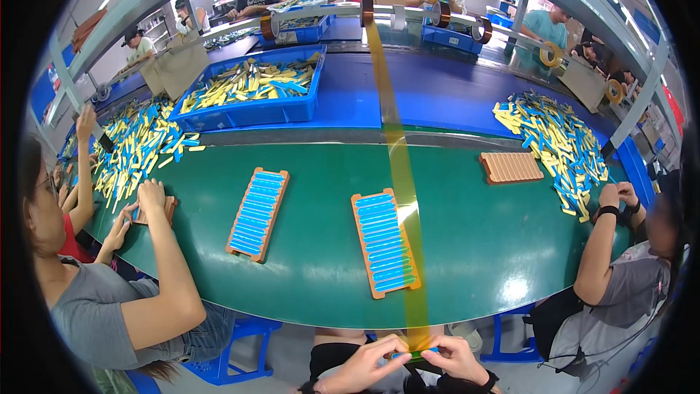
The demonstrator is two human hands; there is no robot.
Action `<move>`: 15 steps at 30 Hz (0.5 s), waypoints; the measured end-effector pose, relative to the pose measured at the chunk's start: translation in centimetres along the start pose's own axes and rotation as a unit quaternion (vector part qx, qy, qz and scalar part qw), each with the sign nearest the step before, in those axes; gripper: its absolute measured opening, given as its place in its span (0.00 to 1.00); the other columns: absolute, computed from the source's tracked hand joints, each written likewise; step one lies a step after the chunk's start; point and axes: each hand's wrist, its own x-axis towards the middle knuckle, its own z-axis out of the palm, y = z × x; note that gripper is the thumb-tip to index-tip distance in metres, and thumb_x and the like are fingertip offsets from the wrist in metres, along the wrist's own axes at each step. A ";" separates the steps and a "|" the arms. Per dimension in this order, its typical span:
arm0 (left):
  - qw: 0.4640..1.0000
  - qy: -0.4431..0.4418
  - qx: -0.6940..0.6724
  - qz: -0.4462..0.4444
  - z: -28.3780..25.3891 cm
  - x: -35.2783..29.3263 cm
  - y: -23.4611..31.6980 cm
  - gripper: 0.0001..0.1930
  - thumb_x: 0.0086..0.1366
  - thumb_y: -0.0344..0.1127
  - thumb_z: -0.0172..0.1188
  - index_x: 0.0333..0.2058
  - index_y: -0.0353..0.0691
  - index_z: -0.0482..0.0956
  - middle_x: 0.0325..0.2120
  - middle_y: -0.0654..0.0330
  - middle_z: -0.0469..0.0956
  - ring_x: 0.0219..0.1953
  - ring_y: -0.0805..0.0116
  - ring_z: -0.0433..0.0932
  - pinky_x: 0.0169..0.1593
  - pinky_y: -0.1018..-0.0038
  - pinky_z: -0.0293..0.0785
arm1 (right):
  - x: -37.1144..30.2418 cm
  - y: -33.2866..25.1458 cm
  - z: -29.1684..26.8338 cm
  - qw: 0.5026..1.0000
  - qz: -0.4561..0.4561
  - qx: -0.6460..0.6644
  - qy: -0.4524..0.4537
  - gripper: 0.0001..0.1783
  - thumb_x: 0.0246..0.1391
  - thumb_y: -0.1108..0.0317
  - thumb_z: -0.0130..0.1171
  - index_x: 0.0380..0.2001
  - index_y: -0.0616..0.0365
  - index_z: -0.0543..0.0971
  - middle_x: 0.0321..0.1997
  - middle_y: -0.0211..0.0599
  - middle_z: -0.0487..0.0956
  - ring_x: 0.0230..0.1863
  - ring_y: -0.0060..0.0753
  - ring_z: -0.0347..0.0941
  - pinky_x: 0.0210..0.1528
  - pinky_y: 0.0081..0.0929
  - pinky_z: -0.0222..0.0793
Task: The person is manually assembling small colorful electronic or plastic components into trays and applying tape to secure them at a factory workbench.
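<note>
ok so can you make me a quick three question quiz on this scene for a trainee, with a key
1. True or false: the left hand and right hand both hold the small blue piece at the lower end of the amber tape.

2. What colour are the pieces in the brown tray that the tape crosses in view?
a) red
b) blue
c) white

3. Fill the gap: the big blue bin stands to the ____ of the tape.

Key: 1 true; 2 b; 3 left.

This was a factory workshop — workers (109, 314) lined a long green worktable (481, 248) with tape rolls (367, 12) and heaps of blue-and-yellow strips (558, 146).
</note>
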 end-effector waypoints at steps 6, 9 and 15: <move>0.901 0.306 0.307 -0.027 -2.6 3.4 0.5 0.20 0.53 0.37 0.58 0.42 0.32 0.68 0.41 0.53 0.67 0.35 0.63 0.67 0.38 0.72 0.64 | 1.0 -0.9 0.6 0.991 -0.084 0.088 0.060 0.04 0.46 0.79 0.56 0.28 0.69 0.75 0.31 0.37 0.75 0.33 0.20 0.68 0.33 0.16 0.65; 0.821 0.332 0.463 0.009 -2.2 4.5 -0.8 0.26 0.49 0.36 0.60 0.45 0.29 0.65 0.50 0.49 0.61 0.38 0.56 0.63 0.44 0.66 0.61 | 0.6 -0.5 1.6 0.988 -0.024 0.131 0.084 0.04 0.46 0.78 0.56 0.28 0.69 0.75 0.30 0.33 0.75 0.30 0.18 0.70 0.33 0.15 0.67; 0.858 0.310 0.408 0.028 -1.4 4.2 -1.9 0.31 0.45 0.30 0.60 0.48 0.25 0.62 0.51 0.49 0.63 0.39 0.56 0.62 0.44 0.66 0.59 | 0.7 -0.3 3.0 0.965 0.072 0.196 0.158 0.10 0.49 0.77 0.54 0.34 0.66 0.67 0.31 0.41 0.76 0.32 0.23 0.73 0.35 0.17 0.71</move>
